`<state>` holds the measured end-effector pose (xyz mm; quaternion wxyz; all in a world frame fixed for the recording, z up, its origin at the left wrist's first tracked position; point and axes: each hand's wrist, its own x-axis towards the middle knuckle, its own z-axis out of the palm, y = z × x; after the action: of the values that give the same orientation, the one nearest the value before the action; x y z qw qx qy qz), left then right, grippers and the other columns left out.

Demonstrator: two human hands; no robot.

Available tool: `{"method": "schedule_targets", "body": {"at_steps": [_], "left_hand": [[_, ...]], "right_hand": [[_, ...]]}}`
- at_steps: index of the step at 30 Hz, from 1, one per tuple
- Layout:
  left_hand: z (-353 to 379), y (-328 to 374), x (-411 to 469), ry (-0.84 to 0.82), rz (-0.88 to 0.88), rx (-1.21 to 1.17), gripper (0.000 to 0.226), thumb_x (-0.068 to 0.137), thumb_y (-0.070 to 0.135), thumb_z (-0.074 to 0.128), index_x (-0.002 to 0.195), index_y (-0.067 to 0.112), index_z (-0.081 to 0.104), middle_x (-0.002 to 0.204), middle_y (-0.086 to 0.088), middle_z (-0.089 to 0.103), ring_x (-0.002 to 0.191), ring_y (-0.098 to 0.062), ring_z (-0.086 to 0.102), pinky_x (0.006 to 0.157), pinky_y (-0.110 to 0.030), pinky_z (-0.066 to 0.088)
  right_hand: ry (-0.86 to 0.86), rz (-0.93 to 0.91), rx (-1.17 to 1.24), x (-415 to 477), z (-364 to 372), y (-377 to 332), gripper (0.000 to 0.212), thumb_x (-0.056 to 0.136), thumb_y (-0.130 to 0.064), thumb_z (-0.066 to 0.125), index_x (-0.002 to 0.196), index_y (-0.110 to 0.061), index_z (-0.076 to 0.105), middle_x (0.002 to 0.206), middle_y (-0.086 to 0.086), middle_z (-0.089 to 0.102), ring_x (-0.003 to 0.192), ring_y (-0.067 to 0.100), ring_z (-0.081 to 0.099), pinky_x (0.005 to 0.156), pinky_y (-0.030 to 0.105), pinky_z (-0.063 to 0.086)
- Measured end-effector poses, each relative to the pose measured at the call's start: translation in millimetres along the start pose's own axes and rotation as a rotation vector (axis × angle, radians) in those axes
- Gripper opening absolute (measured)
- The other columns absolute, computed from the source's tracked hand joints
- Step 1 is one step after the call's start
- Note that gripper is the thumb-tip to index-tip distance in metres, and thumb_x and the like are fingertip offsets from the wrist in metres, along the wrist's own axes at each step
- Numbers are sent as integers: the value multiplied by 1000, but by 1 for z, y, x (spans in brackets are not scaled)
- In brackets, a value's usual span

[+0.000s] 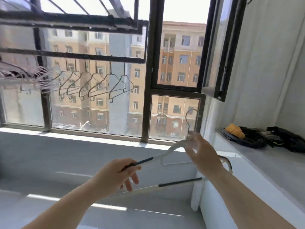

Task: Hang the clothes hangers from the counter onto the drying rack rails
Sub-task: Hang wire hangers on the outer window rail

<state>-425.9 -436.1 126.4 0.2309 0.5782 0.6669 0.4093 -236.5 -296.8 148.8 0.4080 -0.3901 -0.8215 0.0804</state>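
Hanger [162, 156] shoulder between left fingers [132, 176], neck between right fingers [197, 138]

A left hand [119, 173] and a right hand [202, 154] hold a hanger [162, 154] between them before the window [179, 55], a row of hangers [99, 85] on the drying rack rail [74, 55] upper left, a counter [272, 164] bearing bags [287, 139] at right.
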Motion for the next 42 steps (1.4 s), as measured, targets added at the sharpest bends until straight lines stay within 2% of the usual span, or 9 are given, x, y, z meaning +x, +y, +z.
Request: {"method": "schedule_targets", "body": {"at_steps": [6,10,15,19,23,28,32,35,42], "left_hand": [[-123,-50,-69,140,-61,118,14,93,15,48,84,16,59,54,15,64,45,-2,58,46,-11,41],[-216,-77,-118,216,-119,256,17,94,20,47,80,24,56,48,11,59,39,-2,52,43,-9,38],[-304,-90,-165,386,-105,336,19,94,15,48,80,10,60,41,10,56,35,-5,48,43,-13,42],[-350,-93,-186,551,-99,308,20,92,12,48,78,16,62,48,4,62,34,-5,50,43,-13,41],[-387,-90,-190,706,-73,278,22,91,14,50,73,16,63,52,-4,65,36,-13,54,44,-18,44],[-413,-62,-173,778,-30,226,25,90,5,50,68,13,60,44,-4,62,30,-11,51,35,-17,44],[-431,-34,-152,808,-16,211,21,89,4,51,73,14,60,45,-6,62,30,-13,52,34,-21,47],[-434,-21,-133,826,-22,277,19,91,9,51,76,17,58,44,-2,62,30,-9,52,36,-19,46],[-438,-23,-86,792,-84,370,20,93,7,46,78,13,57,39,1,58,29,-10,51,34,-19,45]], "right_hand": [[-78,-25,222,25,73,-140,23,90,-9,54,111,-2,62,102,9,66,86,19,59,71,18,36],[-146,-23,438,30,139,-245,18,88,-7,57,101,0,66,91,10,65,88,23,59,75,24,39],[-128,-104,590,46,182,-360,16,90,-7,53,97,-8,67,88,4,62,85,22,57,67,20,41],[-102,-218,564,62,199,-418,26,96,-20,46,108,-8,65,105,8,67,101,25,59,91,35,43],[-77,-285,483,86,223,-446,33,94,-23,49,126,-18,52,125,-2,58,123,19,45,108,35,30],[-107,-387,461,123,221,-468,43,95,-8,44,136,-19,40,135,-3,47,128,16,36,105,28,28],[-96,-421,485,163,215,-480,47,94,-4,40,138,-21,36,137,-1,44,124,15,38,94,25,34],[-106,-426,491,188,217,-486,47,93,-2,39,137,-20,36,131,5,46,103,13,40,75,19,34],[-198,-415,526,219,238,-480,50,91,-3,41,139,-17,33,136,6,42,101,16,43,72,21,38]]}}
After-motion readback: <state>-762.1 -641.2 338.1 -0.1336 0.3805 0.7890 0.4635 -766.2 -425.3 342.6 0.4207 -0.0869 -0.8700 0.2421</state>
